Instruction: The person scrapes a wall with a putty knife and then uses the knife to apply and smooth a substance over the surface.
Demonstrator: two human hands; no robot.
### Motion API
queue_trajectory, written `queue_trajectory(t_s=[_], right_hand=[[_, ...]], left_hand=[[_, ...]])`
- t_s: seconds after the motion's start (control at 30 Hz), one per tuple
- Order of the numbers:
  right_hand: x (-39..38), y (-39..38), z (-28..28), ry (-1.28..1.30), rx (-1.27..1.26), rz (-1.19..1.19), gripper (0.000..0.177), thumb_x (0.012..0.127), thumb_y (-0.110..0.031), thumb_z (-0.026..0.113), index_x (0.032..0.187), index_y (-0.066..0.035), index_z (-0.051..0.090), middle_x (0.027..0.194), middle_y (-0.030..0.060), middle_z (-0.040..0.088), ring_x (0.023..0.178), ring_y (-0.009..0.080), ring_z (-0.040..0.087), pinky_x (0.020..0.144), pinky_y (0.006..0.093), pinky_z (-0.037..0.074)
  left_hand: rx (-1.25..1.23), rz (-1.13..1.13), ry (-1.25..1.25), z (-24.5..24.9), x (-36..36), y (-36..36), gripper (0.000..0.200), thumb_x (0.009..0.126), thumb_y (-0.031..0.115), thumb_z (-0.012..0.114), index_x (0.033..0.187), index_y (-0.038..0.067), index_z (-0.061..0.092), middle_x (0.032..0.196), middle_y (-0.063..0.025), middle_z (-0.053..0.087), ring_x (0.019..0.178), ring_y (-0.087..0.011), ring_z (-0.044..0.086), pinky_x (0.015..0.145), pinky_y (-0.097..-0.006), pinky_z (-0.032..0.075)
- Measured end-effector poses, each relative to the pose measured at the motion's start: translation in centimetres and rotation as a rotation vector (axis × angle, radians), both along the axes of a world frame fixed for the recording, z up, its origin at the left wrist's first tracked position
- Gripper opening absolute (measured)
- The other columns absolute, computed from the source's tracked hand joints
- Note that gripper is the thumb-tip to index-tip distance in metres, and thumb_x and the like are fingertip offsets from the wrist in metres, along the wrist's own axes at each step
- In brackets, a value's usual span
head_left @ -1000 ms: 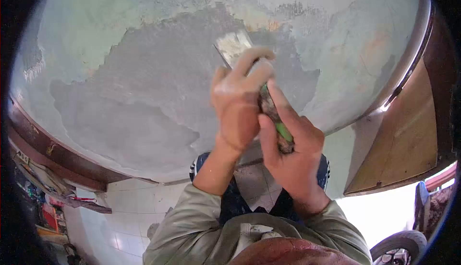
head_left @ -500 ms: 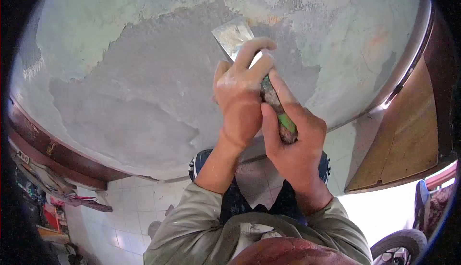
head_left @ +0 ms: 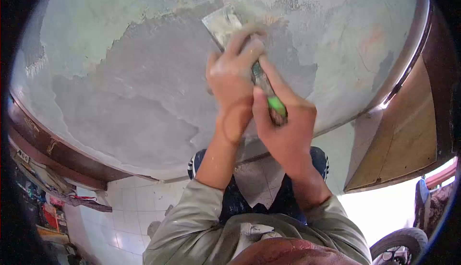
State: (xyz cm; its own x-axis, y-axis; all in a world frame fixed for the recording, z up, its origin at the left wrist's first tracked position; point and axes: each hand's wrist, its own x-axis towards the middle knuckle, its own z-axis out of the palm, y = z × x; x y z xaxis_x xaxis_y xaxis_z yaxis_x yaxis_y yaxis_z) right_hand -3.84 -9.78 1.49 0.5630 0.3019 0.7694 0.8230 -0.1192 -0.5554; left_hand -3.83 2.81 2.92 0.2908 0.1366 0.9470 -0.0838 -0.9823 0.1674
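Observation:
A putty knife [head_left: 222,25] with a wide metal blade and a dirty, partly green handle points up and left. My right hand [head_left: 288,118] is wrapped round its handle. Higher up, my left hand [head_left: 235,68] is closed over the neck of the knife, its fingers on the lower part of the blade. The blade lies against a wall [head_left: 144,87] of patchy pale green and grey. It is at the upper edge of a large smooth grey area. Motion blurs both hands slightly.
A brown wooden panel [head_left: 394,130] stands to the right. At the lower right is a wheel with a black tyre [head_left: 401,243]. White floor tiles [head_left: 129,217] lie below, with cluttered items [head_left: 50,212] at the lower left.
Both hands and the putty knife have moved up and a little to the left along the wall. The grip of both hands stays the same.

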Motion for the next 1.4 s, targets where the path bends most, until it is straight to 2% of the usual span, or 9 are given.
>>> queue_trajectory(t_s=[0.17,0.3,0.47,0.53,0.97,1.03,1.23,1.33,1.4], right_hand=[[-0.3,-0.2,-0.7,-0.104,0.188,0.087,0.039,0.092,-0.008,0.068,0.131,-0.002,0.067,0.062,0.0107,0.048,0.053,0.0114,0.038,0.051,0.0272,0.040],[-0.8,-0.3,-0.1,0.000,0.077,0.048,0.039,0.092,-0.008,0.068,0.131,-0.002,0.066,0.062,0.0102,0.051,0.053,0.0100,0.040,0.051,0.0271,0.040],[-1.1,-0.6,0.4,0.003,0.034,0.029,0.039,0.093,-0.009,0.067,0.132,-0.002,0.066,0.063,0.0116,0.053,0.056,0.0071,0.040,0.052,0.0272,0.040],[-0.9,-0.4,0.3,0.021,0.061,0.036,0.039,0.094,-0.010,0.065,0.132,-0.002,0.065,0.069,0.0143,0.057,0.058,0.0074,0.042,0.053,0.0280,0.042],[-0.4,0.2,-0.1,0.041,0.161,0.104,0.040,0.094,-0.008,0.064,0.134,0.000,0.063,0.099,0.0250,0.072,0.080,0.0086,0.062,0.071,0.0293,0.053],[-1.2,-1.5,0.7,0.138,-0.007,0.123,0.040,0.094,-0.008,0.064,0.134,0.000,0.063,0.102,0.0253,0.072,0.083,0.0087,0.062,0.073,0.0298,0.053],[-1.1,-1.5,0.7,0.096,0.021,0.130,0.041,0.095,-0.008,0.064,0.135,0.000,0.062,0.101,0.0259,0.072,0.080,0.0074,0.062,0.069,0.0287,0.052],[-0.3,-0.1,-0.2,0.047,0.105,0.133,0.041,0.095,-0.008,0.064,0.135,0.000,0.062,0.100,0.0265,0.071,0.079,0.0074,0.062,0.067,0.0282,0.051],[-0.9,-0.8,0.0,0.061,0.081,0.132,0.041,0.095,-0.009,0.064,0.135,-0.001,0.063,0.099,0.0262,0.072,0.077,0.0070,0.061,0.065,0.0282,0.051]], left_hand=[[0.007,-0.021,0.049,0.1,-1.2,-0.5,0.004,0.076,0.017,0.064,0.079,0.016,0.062,0.109,0.0079,0.069,0.074,-0.0184,0.064,0.067,-0.0317,0.040],[-0.067,-0.061,0.036,1.2,-1.2,-0.8,0.006,0.077,0.014,0.066,0.080,0.009,0.062,0.106,-0.0003,0.069,0.086,-0.0253,0.067,0.075,-0.0342,0.052],[-0.034,-0.045,0.037,0.6,-0.9,-0.2,0.006,0.078,0.014,0.064,0.080,0.009,0.062,0.106,-0.0016,0.070,0.083,-0.0287,0.066,0.073,-0.0353,0.050],[0.014,-0.011,-0.006,1.0,-0.7,-0.3,0.006,0.076,0.016,0.064,0.082,0.016,0.065,0.108,0.0080,0.069,0.071,-0.0199,0.061,0.069,-0.0319,0.041],[-0.038,0.019,0.067,1.7,-1.3,-0.8,0.003,0.077,0.015,0.064,0.080,0.013,0.065,0.109,0.0033,0.070,0.085,-0.0258,0.066,0.076,-0.0371,0.050],[-0.020,0.019,0.065,1.2,-1.1,-0.7,0.004,0.077,0.015,0.065,0.080,0.012,0.065,0.109,0.0025,0.070,0.085,-0.0259,0.067,0.075,-0.0371,0.050],[-0.053,-0.068,0.052,1.3,-0.8,-0.5,0.005,0.078,0.011,0.064,0.080,0.008,0.063,0.106,-0.0017,0.070,0.085,-0.0280,0.067,0.074,-0.0353,0.051],[0.002,-0.017,-0.006,0.4,-0.6,-0.1,0.008,0.076,0.013,0.063,0.084,0.014,0.066,0.108,0.0054,0.070,0.077,-0.0206,0.064,0.070,-0.0335,0.043],[-0.076,-0.154,-0.015,0.6,-0.6,-0.3,0.003,0.079,0.005,0.062,0.081,0.006,0.060,0.105,-0.0038,0.069,0.080,-0.0239,0.070,0.068,-0.0314,0.053]])
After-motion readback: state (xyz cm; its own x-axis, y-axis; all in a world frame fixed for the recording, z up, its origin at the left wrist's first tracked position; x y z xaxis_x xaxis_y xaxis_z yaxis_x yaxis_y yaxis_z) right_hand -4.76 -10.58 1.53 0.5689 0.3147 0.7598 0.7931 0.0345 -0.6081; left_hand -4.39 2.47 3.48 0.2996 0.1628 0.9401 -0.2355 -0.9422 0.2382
